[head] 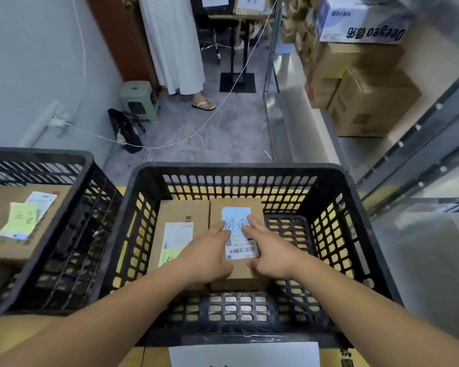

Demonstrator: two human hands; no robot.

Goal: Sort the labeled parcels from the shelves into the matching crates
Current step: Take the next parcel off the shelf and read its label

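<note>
Cardboard, brown and taped, made up the parcel (236,242) that lay flat on the floor of the middle black crate (239,170), its blue handwritten label (235,217) and barcode sticker facing up. Both hands were on its top: the left hand (210,254) and the right hand (268,247) lay with fingers fairly straight, pressing or steadying rather than gripping, the fingertips meeting over the blue label. I judged this as the setting-down step, the parcel being squared against its neighbour, a second parcel (179,234) with a yellow-green note that touched it along the left side. Label-up placement probably kept the destination readable for checking. To the right the crate floor was bare, so room remained for more. Another crate (37,157) stood just beside on the left, holding a box with similar notes. Further cartons waited on the metal shelves (361,102) at the right, so sorting looked unfinished
</note>
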